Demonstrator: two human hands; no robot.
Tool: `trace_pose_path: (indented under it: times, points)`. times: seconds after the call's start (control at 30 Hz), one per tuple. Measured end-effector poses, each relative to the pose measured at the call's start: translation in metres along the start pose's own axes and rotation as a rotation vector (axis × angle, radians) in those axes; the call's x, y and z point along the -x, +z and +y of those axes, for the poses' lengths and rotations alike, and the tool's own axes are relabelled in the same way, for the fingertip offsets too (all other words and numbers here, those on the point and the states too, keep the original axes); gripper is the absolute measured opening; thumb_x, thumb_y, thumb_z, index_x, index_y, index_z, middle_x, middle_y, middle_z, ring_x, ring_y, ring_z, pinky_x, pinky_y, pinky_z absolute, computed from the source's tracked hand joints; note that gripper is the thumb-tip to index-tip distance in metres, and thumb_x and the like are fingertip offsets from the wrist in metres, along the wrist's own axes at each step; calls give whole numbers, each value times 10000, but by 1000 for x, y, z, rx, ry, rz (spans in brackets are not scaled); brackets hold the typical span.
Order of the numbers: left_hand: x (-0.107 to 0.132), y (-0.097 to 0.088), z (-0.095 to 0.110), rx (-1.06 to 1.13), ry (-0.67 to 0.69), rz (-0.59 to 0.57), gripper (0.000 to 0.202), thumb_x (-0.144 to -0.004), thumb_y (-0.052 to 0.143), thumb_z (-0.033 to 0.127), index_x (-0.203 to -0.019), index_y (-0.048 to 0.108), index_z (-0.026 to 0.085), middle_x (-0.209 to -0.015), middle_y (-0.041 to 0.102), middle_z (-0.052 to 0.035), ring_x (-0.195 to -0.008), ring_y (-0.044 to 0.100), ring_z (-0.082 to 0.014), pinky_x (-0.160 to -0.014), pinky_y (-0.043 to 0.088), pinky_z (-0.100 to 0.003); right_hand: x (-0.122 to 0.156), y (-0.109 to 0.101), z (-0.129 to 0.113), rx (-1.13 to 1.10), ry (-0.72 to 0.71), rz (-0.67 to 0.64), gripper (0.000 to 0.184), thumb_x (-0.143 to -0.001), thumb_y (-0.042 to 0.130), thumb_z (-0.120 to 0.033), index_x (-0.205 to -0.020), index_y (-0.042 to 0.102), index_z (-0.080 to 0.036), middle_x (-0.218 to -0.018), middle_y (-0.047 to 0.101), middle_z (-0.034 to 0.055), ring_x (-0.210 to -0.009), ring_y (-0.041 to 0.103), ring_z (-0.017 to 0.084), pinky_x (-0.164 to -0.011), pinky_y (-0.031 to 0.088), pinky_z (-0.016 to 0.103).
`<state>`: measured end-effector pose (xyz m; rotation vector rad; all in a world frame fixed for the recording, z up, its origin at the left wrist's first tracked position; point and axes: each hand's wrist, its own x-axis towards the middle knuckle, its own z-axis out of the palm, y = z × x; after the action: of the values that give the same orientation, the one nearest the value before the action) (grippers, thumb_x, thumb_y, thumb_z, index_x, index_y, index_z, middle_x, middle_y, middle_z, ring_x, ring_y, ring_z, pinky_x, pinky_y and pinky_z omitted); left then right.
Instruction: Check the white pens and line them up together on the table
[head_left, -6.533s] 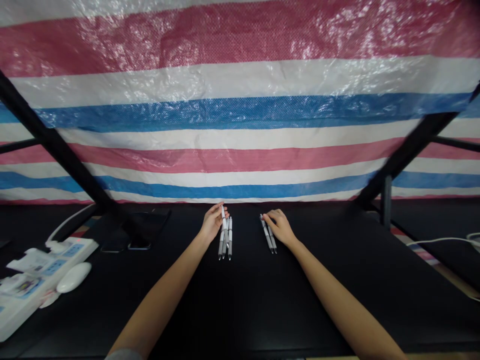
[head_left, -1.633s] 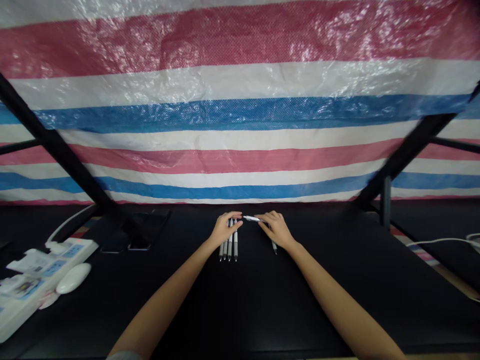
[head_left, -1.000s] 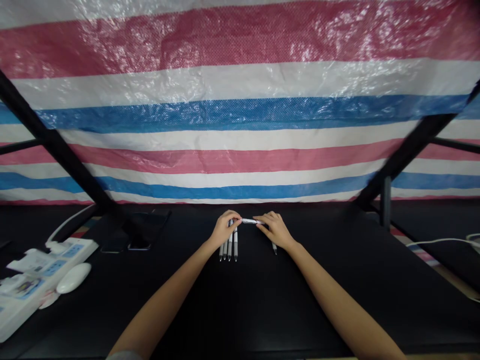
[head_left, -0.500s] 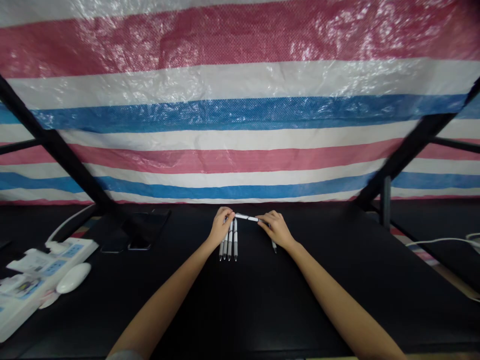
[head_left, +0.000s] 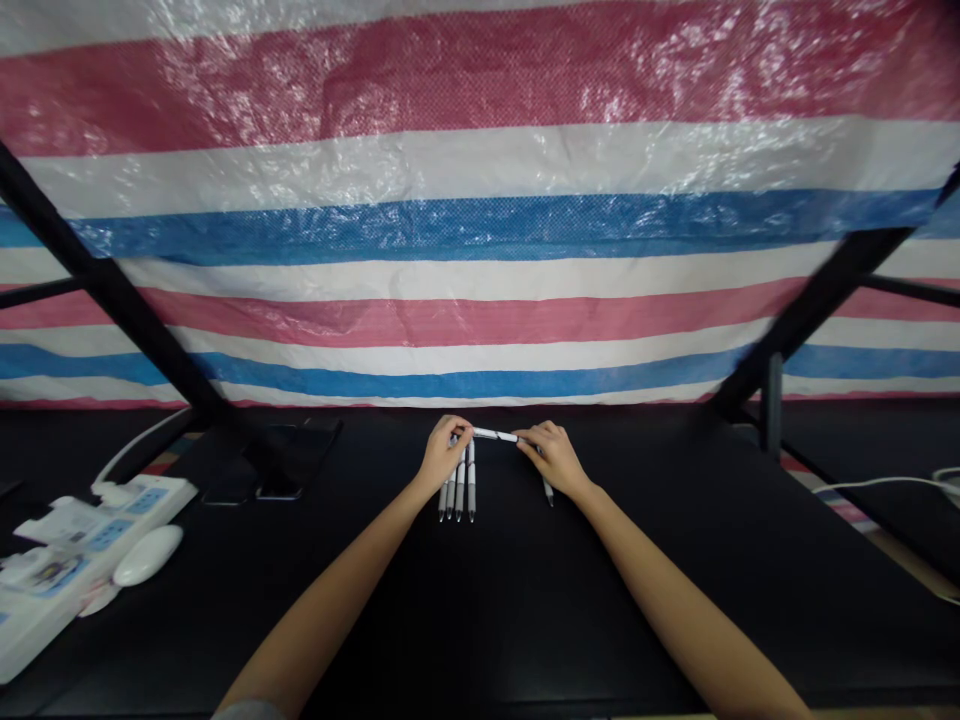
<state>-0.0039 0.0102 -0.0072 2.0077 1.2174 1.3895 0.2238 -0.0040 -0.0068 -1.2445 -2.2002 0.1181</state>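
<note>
A white and grey pen (head_left: 495,435) is held crosswise between my two hands, just above the black table (head_left: 480,600). My left hand (head_left: 441,458) pinches its left end and my right hand (head_left: 555,458) pinches its right end. Under my left hand lie three similar pens (head_left: 459,495) side by side, pointing toward me. One more pen (head_left: 548,491) lies beneath my right hand, mostly hidden by it.
At the left stand a white power strip (head_left: 67,560), a white mouse (head_left: 146,555) and two dark phones (head_left: 277,470). Black frame bars (head_left: 112,290) slant up on both sides. A striped tarp (head_left: 480,220) closes the back. A white cable (head_left: 885,482) lies far right.
Earlier, three pens lay by my left hand and two by my right. My right hand lifted one pen and brought it sideways to my left hand; now both hands hold it.
</note>
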Motion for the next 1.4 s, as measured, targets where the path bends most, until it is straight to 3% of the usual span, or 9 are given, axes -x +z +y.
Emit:
trace_pose_path:
  times: [0.17, 0.37, 0.6, 1.03, 1.4]
  points:
    - [0, 0, -3, -49, -2, 36, 179, -847, 510, 271, -691, 529, 184, -796, 566, -27, -769, 549, -148, -710, 432, -267, 0, 0, 0, 10, -15, 2, 318, -932, 389, -389, -1086, 632, -252, -863, 665, 53, -861, 510, 212, -769, 365, 351]
    - [1, -2, -5, -110, -12, -13, 404, -914, 371, 315, -538, 441, 185, -679, 536, -24, -723, 536, -155, -713, 406, -290, 0, -1, -2, 3, -24, 19, 314, -928, 400, -390, -1060, 640, -236, -859, 664, 53, -860, 511, 210, -768, 365, 344]
    - [0, 0, -6, -97, -19, 20, 219, -858, 494, 321, -691, 535, 185, -738, 561, -18, -724, 540, -149, -694, 424, -271, 0, 1, -1, 22, -2, 25, 319, -931, 390, -387, -1069, 638, -242, -882, 665, 59, -878, 514, 215, -772, 364, 348]
    - [1, 1, -13, -186, -22, -19, 463, -899, 399, 346, -465, 417, 186, -686, 569, -28, -729, 542, -162, -730, 404, -307, 1, -3, -4, 6, -28, 27, 279, -920, 430, -367, -1043, 651, -252, -884, 668, 57, -871, 520, 214, -770, 369, 349]
    - [0, 1, -13, -148, -48, -25, 524, -906, 368, 368, -415, 401, 190, -691, 623, -35, -748, 569, -172, -733, 411, -315, 1, -2, -3, -16, -45, 52, 203, -897, 488, -334, -964, 655, -241, -893, 680, 47, -861, 527, 210, -768, 368, 343]
